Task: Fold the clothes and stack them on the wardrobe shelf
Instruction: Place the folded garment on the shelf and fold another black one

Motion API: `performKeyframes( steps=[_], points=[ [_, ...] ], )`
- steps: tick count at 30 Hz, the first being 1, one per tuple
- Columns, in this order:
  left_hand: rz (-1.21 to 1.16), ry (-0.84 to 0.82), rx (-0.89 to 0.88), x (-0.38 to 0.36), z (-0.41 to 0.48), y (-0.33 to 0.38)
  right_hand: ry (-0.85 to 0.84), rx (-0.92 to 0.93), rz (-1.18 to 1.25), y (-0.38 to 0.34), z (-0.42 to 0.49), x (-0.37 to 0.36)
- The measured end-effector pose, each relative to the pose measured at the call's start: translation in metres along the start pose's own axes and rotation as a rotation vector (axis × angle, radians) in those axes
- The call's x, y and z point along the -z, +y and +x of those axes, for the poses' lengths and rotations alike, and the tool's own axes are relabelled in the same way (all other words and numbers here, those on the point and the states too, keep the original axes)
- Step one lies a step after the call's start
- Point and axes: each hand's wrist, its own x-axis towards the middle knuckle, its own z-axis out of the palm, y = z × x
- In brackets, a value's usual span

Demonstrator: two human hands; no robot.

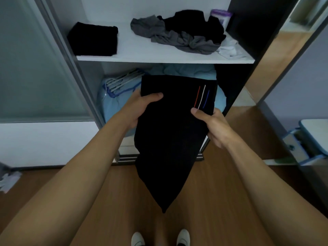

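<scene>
head view, mid-frame: my left hand (142,107) and right hand (211,125) grip the black garment (170,139) by its sides, and i'd guess its hanging point could unfold before reaching the shelf (142,50).

Matt black cloth garment (170,135); smooth white shelf (159,58), perhaps laminate.

Dim cool indoor light, black cloth (170,139) crushed to no detail, soft overall blur, strong wide-angle bending at edges, shelf (142,50) brightest.
</scene>
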Motion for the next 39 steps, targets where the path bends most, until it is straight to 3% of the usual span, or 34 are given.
performKeyframes(
  steps=[3, 8, 13, 20, 25, 31, 34, 39],
  points=[
    [-0.013, 0.107, 0.087, 0.012, -0.001, -0.01, -0.032, 0.019, 0.024, -0.002, 0.0, -0.009],
    [0.017, -0.056, 0.306, 0.035, -0.021, -0.04, -0.075, -0.012, 0.029, 0.005, 0.002, -0.019],
    [0.013, 0.101, 0.17, 0.027, -0.017, -0.036, -0.041, -0.053, 0.003, 0.008, 0.006, -0.009],
    [0.138, 0.006, 0.036, 0.015, -0.001, -0.02, 0.154, 0.143, 0.029, -0.005, 0.022, -0.004],
    [0.081, -0.033, 0.094, 0.023, 0.004, -0.025, 0.088, 0.152, -0.014, -0.009, 0.025, -0.01],
    [0.013, 0.091, 0.032, 0.001, 0.011, -0.012, 0.015, 0.087, 0.049, -0.021, 0.021, 0.0],
    [-0.039, 0.1, 0.011, -0.009, 0.015, 0.0, -0.073, -0.022, -0.134, -0.008, 0.013, 0.005],
    [-0.023, 0.111, 0.129, 0.007, 0.013, -0.002, -0.06, -0.04, -0.178, 0.013, 0.007, -0.001]
  ],
)
